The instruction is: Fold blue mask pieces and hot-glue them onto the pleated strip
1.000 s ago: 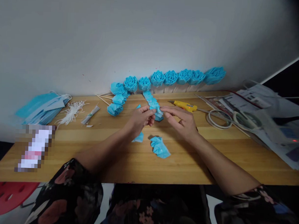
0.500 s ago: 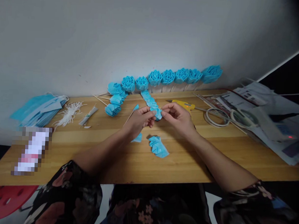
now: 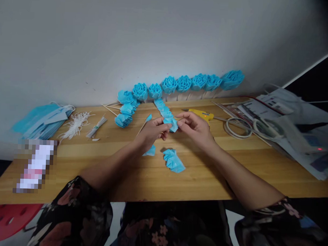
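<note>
My left hand point(image 3: 152, 131) and my right hand point(image 3: 196, 128) meet over the middle of the wooden table point(image 3: 162, 180), both pinching the near end of a pleated blue strip point(image 3: 165, 114) that runs back toward the wall. A thin wooden stick point(image 3: 141, 128) pokes out past my left hand. Just below my hands lie a crumpled blue pleated piece point(image 3: 174, 160) and a small blue scrap point(image 3: 150, 151).
A row of blue fabric roses point(image 3: 184, 83) leans on the wall, with more point(image 3: 125, 111) lying left of it. A yellow glue gun point(image 3: 200, 114), tape rolls point(image 3: 235, 128) and papers point(image 3: 290, 131) sit right. Blue face masks point(image 3: 40, 120), white ear loops point(image 3: 76, 124) lie left.
My right hand has gone from loosely spread to a pinch on the strip's end, and both hands have lifted slightly and drawn together. The view shifted a little.
</note>
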A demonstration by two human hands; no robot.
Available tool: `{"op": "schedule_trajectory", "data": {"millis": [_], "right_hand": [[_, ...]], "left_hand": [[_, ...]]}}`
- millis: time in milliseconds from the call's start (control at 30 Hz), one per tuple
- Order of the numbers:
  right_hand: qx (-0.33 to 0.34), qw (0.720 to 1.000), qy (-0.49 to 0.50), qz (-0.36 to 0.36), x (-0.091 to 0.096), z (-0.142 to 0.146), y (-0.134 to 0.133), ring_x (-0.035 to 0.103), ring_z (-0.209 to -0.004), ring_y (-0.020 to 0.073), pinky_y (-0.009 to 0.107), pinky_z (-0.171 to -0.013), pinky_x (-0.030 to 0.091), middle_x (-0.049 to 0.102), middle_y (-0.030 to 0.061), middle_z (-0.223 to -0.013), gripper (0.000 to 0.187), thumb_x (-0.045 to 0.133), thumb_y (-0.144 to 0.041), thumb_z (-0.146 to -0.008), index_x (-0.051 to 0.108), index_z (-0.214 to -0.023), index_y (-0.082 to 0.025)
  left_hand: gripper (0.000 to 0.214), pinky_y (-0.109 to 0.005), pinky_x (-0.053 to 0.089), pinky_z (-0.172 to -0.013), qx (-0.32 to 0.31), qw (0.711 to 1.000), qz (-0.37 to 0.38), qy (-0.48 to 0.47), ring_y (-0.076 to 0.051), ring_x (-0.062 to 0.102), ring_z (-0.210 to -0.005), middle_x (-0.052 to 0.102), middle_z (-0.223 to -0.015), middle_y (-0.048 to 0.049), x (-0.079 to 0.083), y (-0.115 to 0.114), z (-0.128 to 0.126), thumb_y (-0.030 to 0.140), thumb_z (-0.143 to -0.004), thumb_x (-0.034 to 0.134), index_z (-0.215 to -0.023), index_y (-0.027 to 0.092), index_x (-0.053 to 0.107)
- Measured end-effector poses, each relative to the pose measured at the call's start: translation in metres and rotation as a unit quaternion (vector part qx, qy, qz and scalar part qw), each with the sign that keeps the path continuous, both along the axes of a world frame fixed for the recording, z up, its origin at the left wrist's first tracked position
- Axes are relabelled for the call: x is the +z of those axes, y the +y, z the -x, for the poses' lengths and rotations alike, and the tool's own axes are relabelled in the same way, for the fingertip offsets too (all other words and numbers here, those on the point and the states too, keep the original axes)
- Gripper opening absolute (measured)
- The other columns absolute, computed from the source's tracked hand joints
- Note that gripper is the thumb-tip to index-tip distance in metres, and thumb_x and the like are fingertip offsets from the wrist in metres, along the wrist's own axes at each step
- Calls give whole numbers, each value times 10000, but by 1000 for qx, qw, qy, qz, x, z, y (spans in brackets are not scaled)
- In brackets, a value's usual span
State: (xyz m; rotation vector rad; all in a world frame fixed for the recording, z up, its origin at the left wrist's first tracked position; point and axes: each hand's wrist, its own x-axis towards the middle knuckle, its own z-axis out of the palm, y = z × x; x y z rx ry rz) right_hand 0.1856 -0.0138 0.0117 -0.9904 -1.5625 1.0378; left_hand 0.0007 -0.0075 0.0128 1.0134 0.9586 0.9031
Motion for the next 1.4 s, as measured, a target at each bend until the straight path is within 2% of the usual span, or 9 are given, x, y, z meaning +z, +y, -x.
{"op": "schedule_trajectory", "data": {"millis": [367, 500, 633, 733, 833, 967, 1100, 1233, 1400], "right_hand": [[-15, 999, 38, 33, 3, -3, 3, 663, -692, 161, 311, -669, 575, 714, 17, -786, 450, 733, -663, -835, 737, -977, -236], [-86, 993, 79, 35, 14, -16, 12, 637, -627, 156, 296, -608, 549, 691, 24, -711, 528, 676, -753, -833, 694, -828, -225], [-195, 980, -7, -40, 31, -59, 15, 503, -498, 126, 271, -531, 425, 537, -13, -533, 533, 620, -674, -913, 583, -623, -228], [-242, 947, -205, -57, 31, -100, 8, 534, -543, 152, 290, -566, 407, 590, 8, -568, 481, 555, -553, -969, 602, -619, -227], [-230, 871, -434, 12, 19, -125, 0, 662, -706, 215, 307, -641, 423, 747, 64, -740, 332, 546, -402, -961, 756, -798, -203], [-183, 800, -565, 89, 0, -114, 5, 735, -1019, 299, 333, -754, 466, 806, 118, -1137, 405, 503, -454, -990, 795, -1155, -227], [-215, 758, -603, 122, -9, -87, 22, 751, -1016, 348, 364, -765, 488, 797, 201, -1105, 478, 507, -525, -978, 781, -1134, -165], [-221, 787, -564, 117, -16, -79, 30, 750, -997, 366, 383, -779, 505, 792, 226, -1079, 370, 599, -395, -905, 753, -1124, -139], [-196, 858, -469, 69, -27, -84, 29, 736, -994, 269, 334, -804, 519, 785, 147, -1161, 363, 539, -306, -903, 700, -1190, -154]], "left_hand": [[153, -219, 412, -512, 1, 1000, -5, 25, -72, 512, -488, 582, -579, 29, 2, 0, 1, 200, -829, 726, -747, 149, 608], [196, -218, 414, -503, 12, 1000, -3, 21, -74, 516, -485, 583, -577, 28, 2, 1, 2, 215, -805, 743, -713, 159, 578], [248, -208, 396, -485, 29, 1000, -10, -5, -72, 512, -485, 584, -578, 31, 5, 2, 4, 246, -756, 791, -702, 164, 564], [271, -199, 383, -487, 43, 998, -23, -43, -67, 508, -483, 592, -578, 32, 7, 4, 5, 259, -755, 804, -711, 168, 553], [288, -193, 380, -487, 63, 995, -8, -78, -67, 516, -494, 589, -588, 42, 13, 6, 8, 240, -767, 806, -723, 175, 528], [256, -187, 375, -487, 90, 991, 9, -98, -61, 511, -503, 571, -608, 55, 23, 7, 11, 200, -805, 783, -769, 171, 531], [209, -191, 370, -484, 104, 989, 8, -109, -65, 506, -497, 563, -608, 53, 28, 7, 13, 175, -853, 730, -786, 169, 533], [221, -190, 376, -497, 113, 987, 10, -116, -64, 514, -507, 567, -617, 49, 28, 9, 15, 184, -859, 741, -783, 168, 534], [235, -196, 360, -494, 125, 983, 31, -130, -62, 507, -498, 569, -613, 44, 22, 14, 16, 165, -859, 727, -751, 168, 519]]}}
